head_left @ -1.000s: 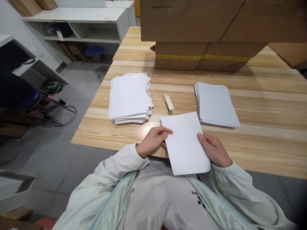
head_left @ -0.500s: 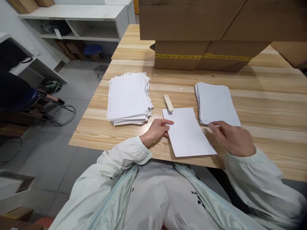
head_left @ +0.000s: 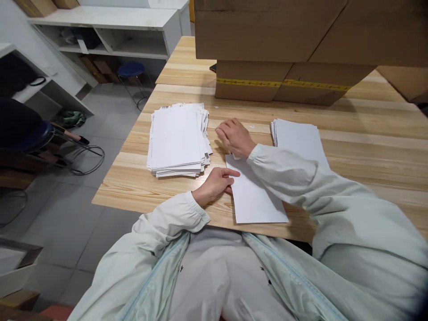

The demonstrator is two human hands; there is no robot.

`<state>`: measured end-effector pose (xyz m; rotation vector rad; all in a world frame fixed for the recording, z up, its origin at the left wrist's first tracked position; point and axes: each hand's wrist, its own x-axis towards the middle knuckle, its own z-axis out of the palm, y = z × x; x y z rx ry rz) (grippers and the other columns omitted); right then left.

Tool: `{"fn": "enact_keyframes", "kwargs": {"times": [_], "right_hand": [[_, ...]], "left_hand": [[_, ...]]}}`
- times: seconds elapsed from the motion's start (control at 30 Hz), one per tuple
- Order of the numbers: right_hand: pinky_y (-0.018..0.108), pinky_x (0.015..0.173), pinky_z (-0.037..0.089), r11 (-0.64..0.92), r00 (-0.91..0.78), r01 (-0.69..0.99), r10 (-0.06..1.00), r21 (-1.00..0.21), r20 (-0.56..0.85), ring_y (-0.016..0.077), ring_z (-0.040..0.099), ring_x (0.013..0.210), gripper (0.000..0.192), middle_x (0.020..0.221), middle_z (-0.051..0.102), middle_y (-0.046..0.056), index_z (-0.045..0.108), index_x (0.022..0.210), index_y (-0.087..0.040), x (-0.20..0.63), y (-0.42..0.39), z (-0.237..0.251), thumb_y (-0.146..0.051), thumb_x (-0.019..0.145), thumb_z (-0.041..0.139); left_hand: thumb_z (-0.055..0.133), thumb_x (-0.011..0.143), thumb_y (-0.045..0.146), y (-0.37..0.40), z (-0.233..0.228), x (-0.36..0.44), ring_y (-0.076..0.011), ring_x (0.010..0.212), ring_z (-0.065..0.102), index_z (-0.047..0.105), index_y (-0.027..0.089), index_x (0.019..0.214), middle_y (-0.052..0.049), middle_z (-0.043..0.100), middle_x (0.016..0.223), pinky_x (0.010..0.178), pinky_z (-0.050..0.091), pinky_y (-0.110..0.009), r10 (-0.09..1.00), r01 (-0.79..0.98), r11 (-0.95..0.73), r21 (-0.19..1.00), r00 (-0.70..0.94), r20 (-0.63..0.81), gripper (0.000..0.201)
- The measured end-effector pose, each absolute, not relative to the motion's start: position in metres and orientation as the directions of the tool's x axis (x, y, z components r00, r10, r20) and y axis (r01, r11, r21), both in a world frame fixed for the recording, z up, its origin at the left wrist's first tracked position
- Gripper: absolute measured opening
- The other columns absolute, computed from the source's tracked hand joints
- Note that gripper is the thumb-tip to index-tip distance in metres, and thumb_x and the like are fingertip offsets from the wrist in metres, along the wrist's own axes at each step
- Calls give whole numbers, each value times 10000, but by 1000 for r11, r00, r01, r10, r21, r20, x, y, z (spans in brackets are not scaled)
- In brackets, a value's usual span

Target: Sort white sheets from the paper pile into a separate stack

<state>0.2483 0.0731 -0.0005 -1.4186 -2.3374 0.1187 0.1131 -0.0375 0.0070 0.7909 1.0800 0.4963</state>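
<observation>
My left hand pinches the left edge of white paper sheets, thumb on top and the other fingers beneath. The sheets lie near the table's front edge. My right hand is closed over a cream stapler at the sheets' upper left corner. It hides nearly all of the stapler; only a sliver shows below the palm. The right sleeve crosses above the sheets and partly covers them.
A thick, uneven paper stack lies to the left, and a smaller paper stack to the right, partly behind my sleeve. Cardboard boxes stand at the table's back. Beyond the left edge is a blue stool.
My right hand has moved left from the right-hand paper stack onto the stapler. My left hand keeps its hold on the sheets, which have turned slightly.
</observation>
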Motion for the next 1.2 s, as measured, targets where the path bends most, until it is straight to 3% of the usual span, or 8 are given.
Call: {"fn": "enact_keyframes", "kwargs": {"times": [0.2,0.4,0.57,0.73,0.83,1.0,1.1,1.2], "right_hand": [[477,1011,359,433,-380,858,897,-277,226,327,473,1229,445,1306,653,167,677,1197,-131,235,68,-25,-369,1066,324],[515,1088,384,473,-285,822,823,-316,492,306,533,1258,444,1324,660,145,617,1293,-171,252,67,11,-448,1052,367],[439,952,515,441,-46,785,742,-435,669,251,669,1067,361,1126,744,107,705,1106,-218,305,-15,66,-489,1007,488],[371,781,567,100,59,500,987,-860,149,218,711,850,504,965,764,64,730,1082,-241,323,-126,45,-629,996,422],[309,647,527,-21,146,380,989,-925,38,201,664,763,494,897,729,47,699,1071,-225,302,-159,21,-664,931,522],[290,508,239,-147,602,617,721,-773,343,109,294,537,483,540,296,-51,390,569,-231,339,-135,22,-488,919,602],[317,520,187,-231,733,548,595,-804,329,104,241,526,424,550,282,-59,410,567,-246,415,-95,22,-409,920,579],[325,531,207,-255,704,559,650,-789,288,113,245,521,380,544,295,-58,437,570,-255,474,-64,7,-337,924,547]], "left_hand": [[534,787,-78,-34,6,114,-115,518,657,675,33,1040,-5,655,627,550,580,-238,693,25,635,772,425,-583,311],[556,783,-48,-49,16,101,-109,521,647,699,57,1012,3,642,623,559,570,-230,695,29,624,781,437,-572,290],[606,850,97,-100,23,55,-98,556,617,758,130,1054,17,643,628,579,550,-217,796,23,470,882,422,-435,256],[630,901,183,-125,19,29,-92,668,623,807,202,1011,-32,766,875,619,507,-199,975,102,-121,987,200,99,210],[611,924,167,-116,21,41,-90,674,627,804,214,1029,-28,771,873,618,503,-195,948,115,-263,958,216,234,225],[576,969,272,-98,24,65,-132,761,724,749,180,1155,-66,754,996,685,617,-250,921,-64,-114,991,367,130,270],[597,965,337,-93,19,62,-158,802,752,739,159,1152,-87,743,1038,731,650,-293,919,-48,-22,999,393,39,295],[617,948,354,-92,11,54,-161,763,752,751,140,1099,-89,748,967,717,657,-301,924,14,60,998,378,-61,294]]}}
